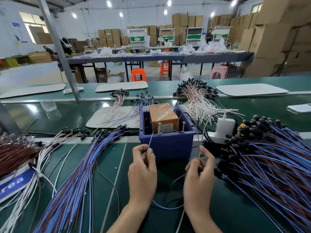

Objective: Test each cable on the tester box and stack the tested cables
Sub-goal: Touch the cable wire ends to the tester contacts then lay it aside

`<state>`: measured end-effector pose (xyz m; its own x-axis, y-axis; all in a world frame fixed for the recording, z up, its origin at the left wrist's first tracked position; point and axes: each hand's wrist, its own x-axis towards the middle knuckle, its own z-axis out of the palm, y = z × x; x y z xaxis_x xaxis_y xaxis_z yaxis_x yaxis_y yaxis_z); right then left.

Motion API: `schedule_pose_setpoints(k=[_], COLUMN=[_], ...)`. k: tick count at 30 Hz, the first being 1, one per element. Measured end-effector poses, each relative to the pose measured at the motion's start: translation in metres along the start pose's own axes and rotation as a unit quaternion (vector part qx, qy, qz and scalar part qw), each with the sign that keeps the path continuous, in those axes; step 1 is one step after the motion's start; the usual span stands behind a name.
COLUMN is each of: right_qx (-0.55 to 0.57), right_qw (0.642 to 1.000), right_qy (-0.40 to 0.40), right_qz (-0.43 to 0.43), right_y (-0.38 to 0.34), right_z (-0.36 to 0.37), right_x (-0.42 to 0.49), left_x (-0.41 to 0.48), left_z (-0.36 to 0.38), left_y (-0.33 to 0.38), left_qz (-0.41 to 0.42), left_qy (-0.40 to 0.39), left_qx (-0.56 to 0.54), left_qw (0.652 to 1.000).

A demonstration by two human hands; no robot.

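Head view: blue wire [151,140] apparently points upward.

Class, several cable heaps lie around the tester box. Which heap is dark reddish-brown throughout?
The reddish-brown heap at the bench's far left edge. The left bundle and right heap beside the tester box are mainly blue; the rear heap is whitish.

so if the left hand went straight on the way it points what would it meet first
Probably the front wall of the tester box, just ahead of the left hand; the blue wire it pinches points at the left screw. Depth is unclear.
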<state>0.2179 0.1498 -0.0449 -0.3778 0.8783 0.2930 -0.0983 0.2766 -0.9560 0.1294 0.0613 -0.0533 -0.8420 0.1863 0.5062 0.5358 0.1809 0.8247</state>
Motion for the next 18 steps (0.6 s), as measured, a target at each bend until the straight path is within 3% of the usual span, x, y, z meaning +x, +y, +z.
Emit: schedule_pose_setpoints(k=[6, 18], right_qx=[0.010, -0.018], right_qw=[0.999, 0.998], right_qy=[0.026, 0.001], right_qz=[0.041, 0.064], right_y=[0.003, -0.007], right_z=[-0.001, -0.003], right_x=[0.000, -0.005], left_x=[0.000, -0.002], left_z=[0.000, -0.002], left_y=[0.001, 0.007], left_qz=[0.019, 0.027], left_qy=[-0.010, 0.005], left_qx=[-0.008, -0.027], left_qw=[1.000, 0.999])
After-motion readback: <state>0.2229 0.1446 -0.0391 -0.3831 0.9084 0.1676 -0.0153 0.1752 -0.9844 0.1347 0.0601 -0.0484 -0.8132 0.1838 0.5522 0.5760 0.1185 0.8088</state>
